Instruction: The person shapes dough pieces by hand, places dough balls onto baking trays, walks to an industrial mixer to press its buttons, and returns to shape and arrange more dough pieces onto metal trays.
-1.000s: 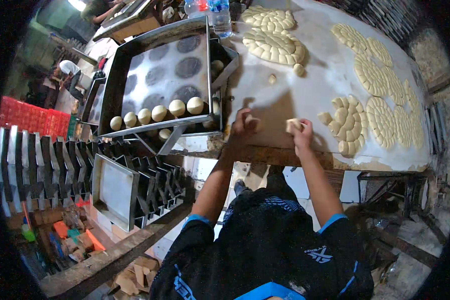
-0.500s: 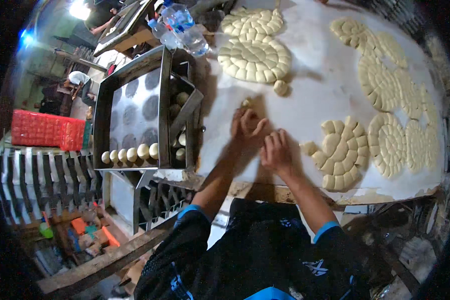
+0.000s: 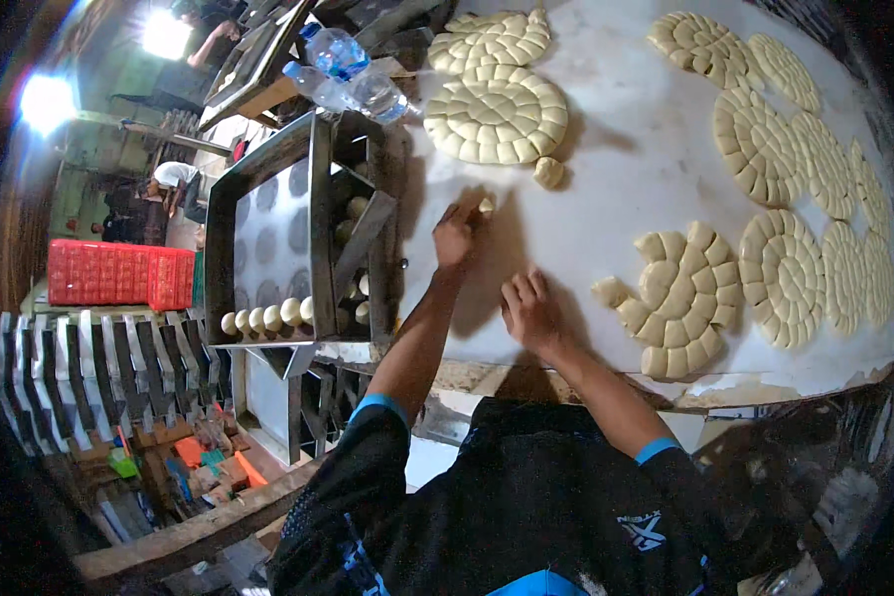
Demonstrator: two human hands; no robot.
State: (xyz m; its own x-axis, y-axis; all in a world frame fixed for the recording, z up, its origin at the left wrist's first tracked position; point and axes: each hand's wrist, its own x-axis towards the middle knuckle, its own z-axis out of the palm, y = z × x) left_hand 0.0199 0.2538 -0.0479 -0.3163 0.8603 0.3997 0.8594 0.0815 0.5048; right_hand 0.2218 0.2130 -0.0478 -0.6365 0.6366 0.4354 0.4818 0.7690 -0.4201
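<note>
My left hand (image 3: 456, 232) is over the white worktable (image 3: 606, 179), fingers loosely bent and apart, tips beside a small dough piece (image 3: 486, 205). My right hand (image 3: 530, 312) is lower, palm down with fingers curled toward the tabletop; whatever lies under them is hidden. To its right sits a partly broken-up round of cut dough (image 3: 681, 293). Beyond my hands are scored dough rounds (image 3: 497, 109) and a loose lump (image 3: 548, 173). More rounds (image 3: 770, 278) cover the table's right side. A metal tray (image 3: 323, 149) at left carries a row of dough balls (image 3: 290, 312).
Plastic bottles (image 3: 340, 62) lie behind the trays. Red crates (image 3: 99, 273), stacked metal pans (image 3: 109, 377) and a wooden beam (image 3: 199, 531) are at left. Another person (image 3: 174, 177) bends in the background, and a co-worker's arm (image 3: 209, 45) shows at the top.
Both hands held pieces up earlier, then came down onto the tabletop. My left hand has since shifted slightly left, my right slightly down. My view has turned; the bottles now lie tipped over.
</note>
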